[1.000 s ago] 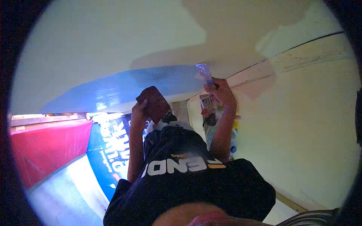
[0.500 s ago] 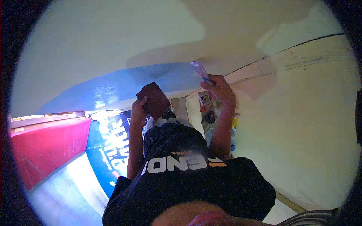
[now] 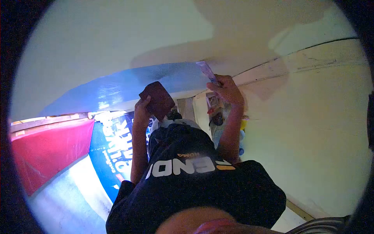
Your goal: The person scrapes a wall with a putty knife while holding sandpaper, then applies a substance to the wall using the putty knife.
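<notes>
- Left hand clamped on brown flat piece, left, probably edge-gripped to keep its face exposed.
- Right hand pinches pale strip, right, far end sticking out, likely for reach.

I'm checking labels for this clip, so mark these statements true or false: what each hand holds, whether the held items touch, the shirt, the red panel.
1. The left hand holds a flat, dark brown item. True.
2. The right hand holds nothing. False: it grips a slim, purplish item.
3. The two held items touch each other. False: they are apart, with a visible gap between them.
4. The dark shirt has large, pale letters on its front. True.
5. The red panel is at the right of the view. False: it is at the left.
</notes>
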Demonstrator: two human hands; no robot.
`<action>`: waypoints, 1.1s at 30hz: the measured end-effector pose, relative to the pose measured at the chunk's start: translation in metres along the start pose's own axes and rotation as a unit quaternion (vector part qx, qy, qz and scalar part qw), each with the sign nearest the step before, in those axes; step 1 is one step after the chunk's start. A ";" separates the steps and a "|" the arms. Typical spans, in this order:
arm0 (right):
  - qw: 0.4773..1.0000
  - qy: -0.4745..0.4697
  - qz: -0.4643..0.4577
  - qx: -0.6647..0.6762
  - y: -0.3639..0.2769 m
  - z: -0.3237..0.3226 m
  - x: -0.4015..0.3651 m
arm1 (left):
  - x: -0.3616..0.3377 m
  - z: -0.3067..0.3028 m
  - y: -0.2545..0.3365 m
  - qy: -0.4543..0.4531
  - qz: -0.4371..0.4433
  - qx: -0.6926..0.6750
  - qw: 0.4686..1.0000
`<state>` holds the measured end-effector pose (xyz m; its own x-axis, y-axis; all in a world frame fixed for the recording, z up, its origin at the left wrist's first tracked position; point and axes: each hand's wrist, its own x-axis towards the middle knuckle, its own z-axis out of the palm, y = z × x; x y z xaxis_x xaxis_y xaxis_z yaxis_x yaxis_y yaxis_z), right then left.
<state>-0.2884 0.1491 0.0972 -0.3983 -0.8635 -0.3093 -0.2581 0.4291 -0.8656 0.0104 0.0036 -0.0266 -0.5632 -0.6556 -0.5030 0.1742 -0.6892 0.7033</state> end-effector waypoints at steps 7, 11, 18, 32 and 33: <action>1.000 0.016 0.001 0.018 0.008 0.002 -0.003 | -0.003 0.008 0.004 0.018 -0.020 0.025 0.999; 0.999 0.028 0.007 0.044 0.010 0.002 -0.004 | 0.000 0.010 0.002 -0.002 -0.002 0.024 1.000; 1.000 0.012 0.006 0.010 0.016 0.001 -0.002 | -0.004 0.011 0.004 0.012 -0.018 0.043 0.999; 0.999 0.052 0.005 0.007 0.020 0.009 -0.009 | -0.005 0.006 0.007 0.010 -0.015 0.017 1.000; 0.999 0.054 0.000 0.006 0.021 0.010 -0.007 | -0.002 0.003 0.004 0.005 -0.010 0.001 1.000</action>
<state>-0.2819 0.1615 0.0769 -0.4911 -0.8298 -0.2652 -0.2475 0.4248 -0.8708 0.0093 0.0033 -0.0216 -0.5582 -0.6455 -0.5214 0.1621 -0.7011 0.6944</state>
